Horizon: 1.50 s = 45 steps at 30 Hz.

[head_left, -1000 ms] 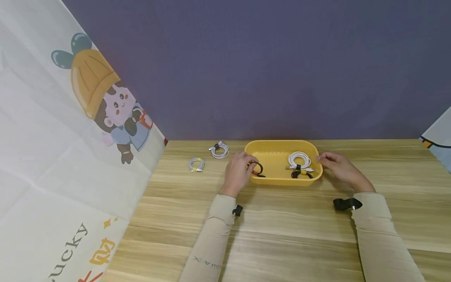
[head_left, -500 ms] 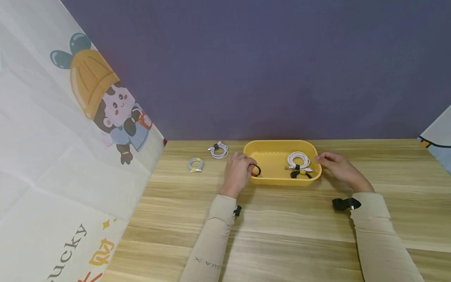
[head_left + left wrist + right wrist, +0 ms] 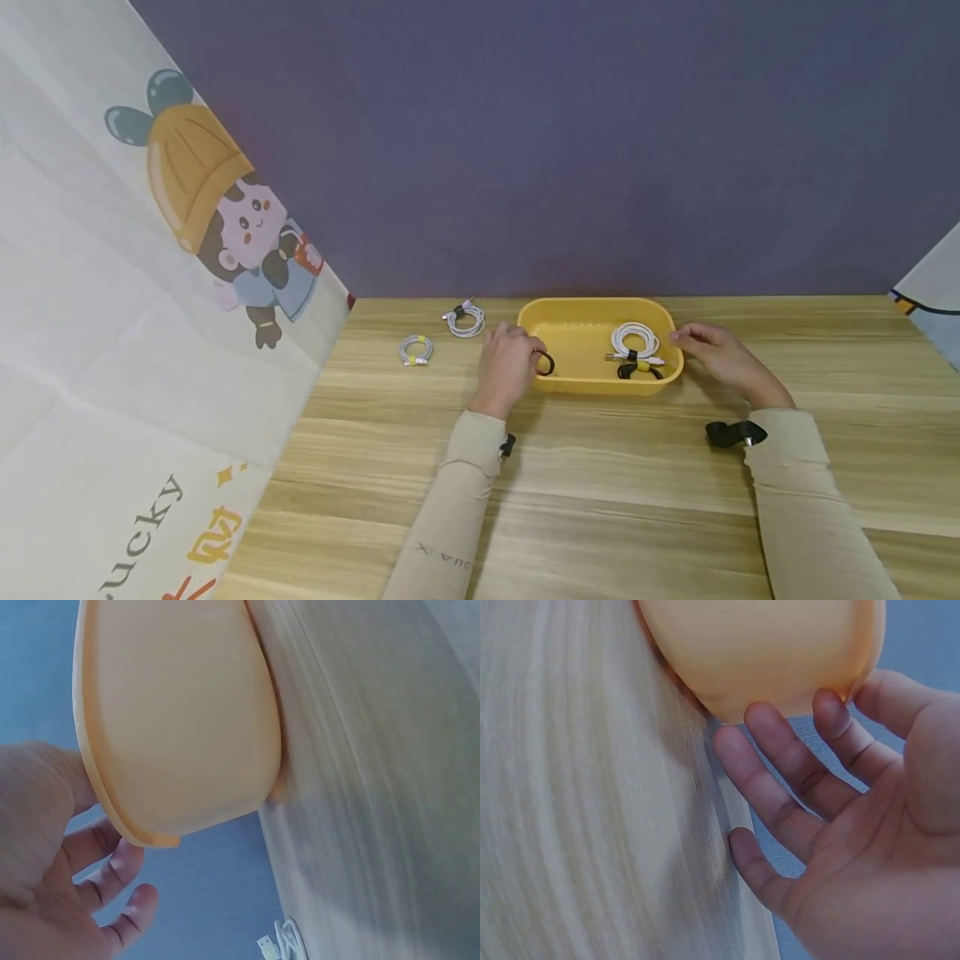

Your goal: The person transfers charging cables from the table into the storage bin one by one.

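A yellow tray (image 3: 585, 387) stands near the back of the wooden table. My left hand (image 3: 506, 367) reaches over its left end, thumb and index at a coiled black cable (image 3: 551, 365), whose loop shows below the fingertips. In the left wrist view their tips are hidden behind the rim, and the other fingers curl loosely outside. At the right end my right hand (image 3: 716, 354) pinches the tray's rim between thumb and index. Its remaining fingers spread beneath, as the right wrist view shows. Inside, at the right, lie a coiled white cable (image 3: 622, 342) and another black cable (image 3: 626, 372) with a yellow tie.
Left of the tray, on the table (image 3: 600, 500), lie a white cable (image 3: 468, 331) with a black tie and a grey cable (image 3: 405, 346) with a yellow tie. A dark cloth backdrop (image 3: 562, 150) rises behind; a printed white sheet (image 3: 67, 292) hangs at the left.
The black cable at my left fingertips has sunk lower in the tray and closer to the left hand, so less of it shows. My right hand keeps its place on the rim.
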Tool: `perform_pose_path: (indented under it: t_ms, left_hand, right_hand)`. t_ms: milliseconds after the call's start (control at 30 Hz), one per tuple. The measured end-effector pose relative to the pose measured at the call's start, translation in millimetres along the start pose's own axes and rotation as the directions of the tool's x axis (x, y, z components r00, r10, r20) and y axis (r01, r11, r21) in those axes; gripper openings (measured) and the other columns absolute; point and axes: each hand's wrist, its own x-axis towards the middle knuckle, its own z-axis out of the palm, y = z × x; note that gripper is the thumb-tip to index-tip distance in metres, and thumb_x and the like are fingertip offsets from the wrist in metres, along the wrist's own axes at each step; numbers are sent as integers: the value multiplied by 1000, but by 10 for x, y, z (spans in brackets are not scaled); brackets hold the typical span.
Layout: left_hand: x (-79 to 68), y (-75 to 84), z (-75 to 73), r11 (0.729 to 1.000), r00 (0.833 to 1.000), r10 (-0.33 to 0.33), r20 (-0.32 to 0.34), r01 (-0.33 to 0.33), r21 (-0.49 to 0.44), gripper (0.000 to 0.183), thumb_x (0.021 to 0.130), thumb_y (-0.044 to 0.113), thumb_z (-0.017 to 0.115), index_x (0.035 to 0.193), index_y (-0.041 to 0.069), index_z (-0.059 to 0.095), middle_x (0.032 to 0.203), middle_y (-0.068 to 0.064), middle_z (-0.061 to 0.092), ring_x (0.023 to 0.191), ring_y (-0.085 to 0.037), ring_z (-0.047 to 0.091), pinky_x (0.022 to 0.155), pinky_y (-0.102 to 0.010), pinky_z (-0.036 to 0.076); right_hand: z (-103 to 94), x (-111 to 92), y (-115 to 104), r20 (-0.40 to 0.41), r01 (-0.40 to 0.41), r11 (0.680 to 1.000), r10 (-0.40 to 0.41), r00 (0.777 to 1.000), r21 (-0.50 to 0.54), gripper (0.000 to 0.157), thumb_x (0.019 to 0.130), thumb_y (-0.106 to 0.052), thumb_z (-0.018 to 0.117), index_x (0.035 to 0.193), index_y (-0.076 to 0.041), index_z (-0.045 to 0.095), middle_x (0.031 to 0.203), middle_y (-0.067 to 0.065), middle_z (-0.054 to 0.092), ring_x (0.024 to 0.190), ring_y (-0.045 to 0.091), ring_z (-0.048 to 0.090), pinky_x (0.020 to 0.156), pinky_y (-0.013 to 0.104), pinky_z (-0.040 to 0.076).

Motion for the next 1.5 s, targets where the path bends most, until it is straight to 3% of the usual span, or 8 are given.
perform_pose_path:
  t_ms: [333, 567, 900, 1167, 1367, 1500]
  left_hand:
    - [52, 20, 5, 1000, 998, -21, 59, 19, 23, 10, 91, 24, 77, 97, 29, 83, 98, 8, 78, 94, -18, 59, 91, -40, 47]
    - [78, 4, -16, 998, 995, -39, 91, 36, 42, 11, 87, 20, 79, 91, 29, 84, 96, 9, 79, 95, -19, 59, 92, -42, 45]
    - [163, 42, -82, 994, 982, -8, 188, -12, 109, 16, 91, 17, 75, 92, 30, 83, 100, 12, 79, 97, -19, 60, 98, -45, 45]
    - [238, 67, -49, 985, 973, 8, 229, -48, 168, 30, 87, 13, 76, 61, 27, 69, 80, 8, 73, 89, -18, 57, 86, -40, 45]
    - [293, 103, -3, 968, 959, 22, 284, -92, 234, 28, 91, 16, 75, 66, 24, 66, 75, 6, 69, 82, -16, 54, 81, -36, 43]
    - [329, 136, 11, 961, 952, 22, 304, -104, 255, 22, 91, 16, 75, 70, 23, 68, 77, 5, 70, 80, -16, 55, 81, -36, 43]
  right_hand:
    - [7, -20, -10, -17, 23, 1000, -23, 1000, 8, 42, 110, -40, 44, 103, -2, 59, 108, 7, 55, 93, 19, 45, 75, 27, 37]
    - [26, -25, -55, 6, 18, 1000, -18, 1000, 17, 46, 110, -43, 42, 109, 1, 58, 125, 12, 56, 100, 18, 45, 79, 27, 38]
    - [19, -32, -65, 2, 26, 999, -26, 1000, 20, 45, 110, -40, 43, 109, 2, 58, 122, 12, 56, 99, 16, 46, 79, 26, 38]
    - [0, -51, -73, 13, 29, 999, -29, 999, 41, 47, 110, -42, 42, 111, 2, 58, 135, 15, 56, 105, 3, 48, 87, 23, 42]
    - [5, -65, -82, -1, 35, 999, -35, 999, 29, 47, 109, -42, 44, 108, 2, 59, 126, 14, 58, 100, 12, 47, 81, 23, 39]
    - [-4, -74, -81, 6, 27, 999, -27, 1000, 27, 47, 109, -43, 44, 109, 2, 58, 132, 17, 58, 102, 7, 48, 83, 22, 40]
